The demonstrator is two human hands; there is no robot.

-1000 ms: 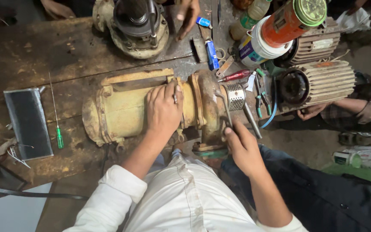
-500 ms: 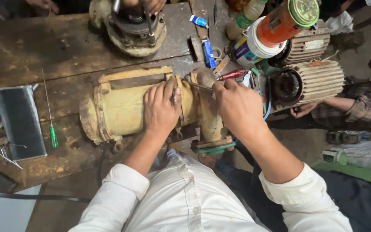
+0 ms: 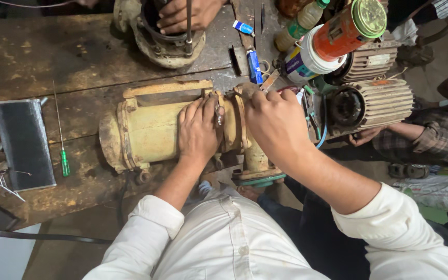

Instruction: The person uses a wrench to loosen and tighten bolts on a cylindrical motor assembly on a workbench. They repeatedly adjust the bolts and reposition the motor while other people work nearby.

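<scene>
A rusted yellow pump motor (image 3: 156,129) is seen lying on a worn wooden workbench (image 3: 42,62). It is pressed by the left hand (image 3: 198,132), fingers spread flat, while its flange at three o'clock is gripped by the right hand (image 3: 276,124), fingers curled.

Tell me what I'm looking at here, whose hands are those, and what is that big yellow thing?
The camera sits on a person's head and looks down at a wooden workbench. The person's left hand rests flat on a rusty yellow motor lying on its side. The right hand grips the motor's end, where the pipe part is. A green screwdriver and a dark flat panel lie to the left. Another person's hand works on a round metal part at the top. Two ribbed grey motors sit to the right.
</scene>
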